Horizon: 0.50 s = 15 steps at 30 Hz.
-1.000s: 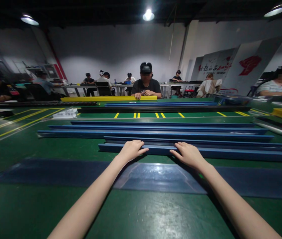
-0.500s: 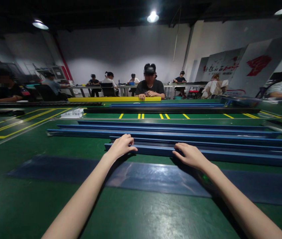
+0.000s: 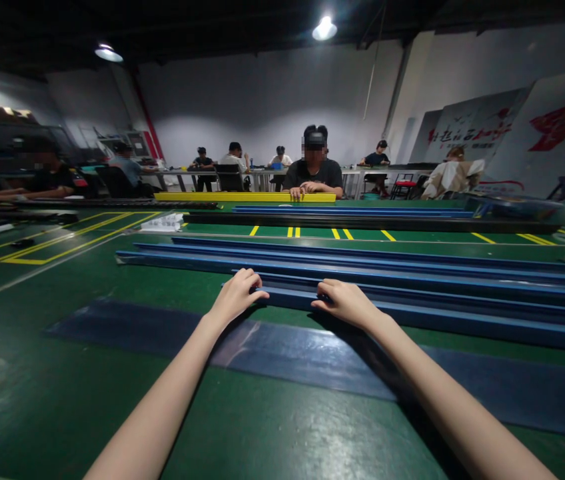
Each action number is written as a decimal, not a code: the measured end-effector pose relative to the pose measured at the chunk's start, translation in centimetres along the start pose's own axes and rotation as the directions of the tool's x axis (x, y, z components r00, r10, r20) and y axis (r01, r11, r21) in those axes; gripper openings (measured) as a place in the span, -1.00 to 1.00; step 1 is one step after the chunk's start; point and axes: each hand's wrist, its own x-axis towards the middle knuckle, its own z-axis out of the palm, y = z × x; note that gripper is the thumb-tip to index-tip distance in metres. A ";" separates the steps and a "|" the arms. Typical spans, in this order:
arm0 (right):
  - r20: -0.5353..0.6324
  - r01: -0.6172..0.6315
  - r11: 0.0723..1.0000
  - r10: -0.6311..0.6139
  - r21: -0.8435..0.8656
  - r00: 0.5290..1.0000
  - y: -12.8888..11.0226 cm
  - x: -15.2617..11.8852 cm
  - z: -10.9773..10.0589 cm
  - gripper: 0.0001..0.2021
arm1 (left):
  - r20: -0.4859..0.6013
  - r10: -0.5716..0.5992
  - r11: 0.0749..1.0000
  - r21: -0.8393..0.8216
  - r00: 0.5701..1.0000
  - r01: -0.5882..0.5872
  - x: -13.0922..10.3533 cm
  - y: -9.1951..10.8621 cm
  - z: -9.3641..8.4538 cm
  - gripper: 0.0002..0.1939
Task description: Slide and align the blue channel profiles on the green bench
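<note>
A long blue channel profile (image 3: 442, 327) lies across the table in front of me. Near its left end, my left hand (image 3: 237, 295) is closed, fingers curled over the channel's near wall and thumb along the front. Farther right on the same channel, my right hand (image 3: 346, 303) grips that wall in a similar way. Its fingertips are partly hidden inside the channel. Between my forearms and beyond them, a flat, shiny blue strip (image 3: 292, 355) lies on the table, nearer to me than the channel.
More blue channels (image 3: 412, 272) lie parallel just behind. Farther back are a black bar (image 3: 352, 221), a crumpled white packet (image 3: 161, 223) and a yellow bar (image 3: 247, 197), which a co-worker (image 3: 314, 175) across the green table (image 3: 127, 407) touches. Several other people sit beyond.
The view has turned slightly left. My right hand has moved left along the channel, closer to my left hand. My left hand now sits nearer the channel's left end.
</note>
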 end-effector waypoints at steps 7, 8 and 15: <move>-0.096 0.084 0.940 -0.055 0.331 0.994 0.3 0.3 1.4 -0.90 | -0.031 -0.018 1.000 0.018 0.999 0.018 -0.1 0.0 0.3 -0.79; -0.109 0.086 0.925 -0.049 0.370 0.993 0.5 0.3 1.6 -0.90 | -0.038 -0.024 0.999 0.037 0.999 0.025 -0.1 0.0 0.3 -0.79; -0.108 0.034 0.866 0.023 0.498 0.994 0.9 0.3 1.6 -0.90 | -0.052 -0.073 0.996 0.041 0.996 0.075 -0.1 -0.1 0.7 -0.78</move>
